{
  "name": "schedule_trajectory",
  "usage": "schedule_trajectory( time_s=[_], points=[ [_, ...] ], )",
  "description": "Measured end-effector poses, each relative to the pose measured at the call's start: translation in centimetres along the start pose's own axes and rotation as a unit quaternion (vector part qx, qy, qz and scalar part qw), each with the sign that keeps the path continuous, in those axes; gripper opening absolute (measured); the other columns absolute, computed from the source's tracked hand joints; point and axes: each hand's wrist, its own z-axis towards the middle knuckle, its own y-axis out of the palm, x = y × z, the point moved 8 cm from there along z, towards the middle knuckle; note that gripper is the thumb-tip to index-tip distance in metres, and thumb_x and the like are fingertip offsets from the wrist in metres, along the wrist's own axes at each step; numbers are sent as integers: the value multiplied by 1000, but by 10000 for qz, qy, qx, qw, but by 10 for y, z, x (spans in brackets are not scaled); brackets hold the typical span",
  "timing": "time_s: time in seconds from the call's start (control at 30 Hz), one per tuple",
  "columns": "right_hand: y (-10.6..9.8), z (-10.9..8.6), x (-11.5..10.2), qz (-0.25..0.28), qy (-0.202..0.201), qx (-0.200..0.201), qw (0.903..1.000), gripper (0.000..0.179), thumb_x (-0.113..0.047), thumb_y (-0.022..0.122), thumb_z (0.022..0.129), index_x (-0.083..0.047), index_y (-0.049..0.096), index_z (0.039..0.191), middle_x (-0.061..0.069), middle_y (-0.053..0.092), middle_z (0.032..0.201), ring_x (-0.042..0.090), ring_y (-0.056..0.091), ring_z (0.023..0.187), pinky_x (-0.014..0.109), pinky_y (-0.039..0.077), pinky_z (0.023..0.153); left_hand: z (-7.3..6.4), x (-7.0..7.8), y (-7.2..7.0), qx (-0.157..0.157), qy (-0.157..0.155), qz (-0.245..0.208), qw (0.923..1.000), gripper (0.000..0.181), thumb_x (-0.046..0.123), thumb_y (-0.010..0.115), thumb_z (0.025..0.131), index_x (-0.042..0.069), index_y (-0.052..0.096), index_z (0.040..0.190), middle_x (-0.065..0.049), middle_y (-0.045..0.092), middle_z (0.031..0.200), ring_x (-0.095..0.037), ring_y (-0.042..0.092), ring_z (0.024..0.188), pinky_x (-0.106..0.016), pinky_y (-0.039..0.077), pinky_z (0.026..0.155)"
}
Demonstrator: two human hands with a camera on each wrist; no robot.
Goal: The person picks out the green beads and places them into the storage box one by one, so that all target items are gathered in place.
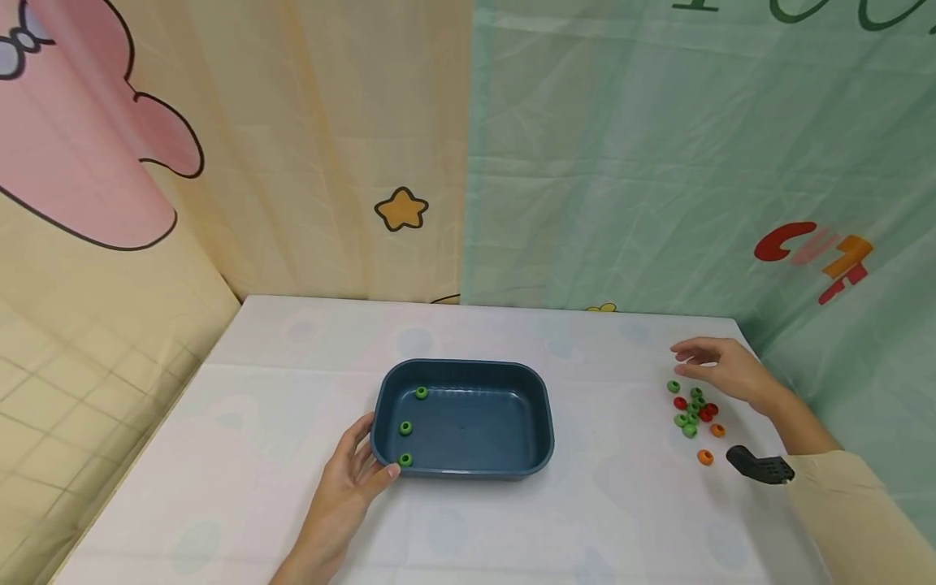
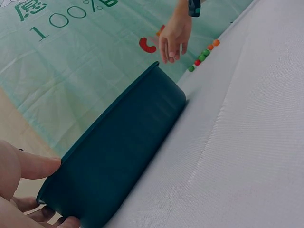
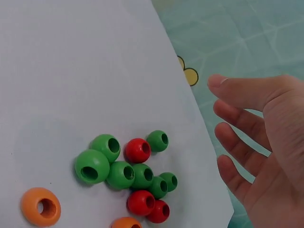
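A dark blue plastic tray (image 1: 468,473) sits on the white-covered table, with three green beads (image 1: 405,428) along its left side. My left hand (image 1: 347,475) grips the tray's left end, thumb at the rim and fingers against the outer wall. Over on the right, my right hand (image 1: 720,370) is above the far end of a loose group of beads, its fingers loosely bent and holding nothing. That group has several green beads (image 3: 92,166), red beads (image 3: 137,150) and orange beads (image 3: 40,206), all round with a wide hole.
The white tablecloth (image 1: 585,520) covers the table, whose right edge runs close beside the bead group. Printed curtains (image 1: 658,162) hang behind and along the sides. A black strap-like mount (image 1: 760,467) sits at my right wrist, by the cream sleeve (image 1: 855,512).
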Motion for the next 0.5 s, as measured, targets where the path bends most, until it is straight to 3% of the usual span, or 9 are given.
schedule_trajectory(
  time_s=[0.17, 0.5],
  points=[
    [-3, -6, 18, 103, 209, 55, 9997, 50, -28, 68, 103, 6, 59, 137, 26, 64, 127, 43, 58, 116, 17, 50, 79, 1, -1, 0, 24, -17, 2, 10000, 84, -5, 72, 94, 14, 26, 161, -9, 23, 167, -33, 33, 149, -27, 47, 104],
    [0, -18, 54, 170, 600, -38, 9980, 48, -24, 67, 103, 8, 59, 137, 28, 65, 127, 45, 59, 117, 19, 52, 79, 0, -2, 0, 18, -14, -67, 10000, 83, -5, 72, 94, 14, 27, 161, -9, 24, 167, -33, 34, 148, -27, 48, 104]
  ],
)
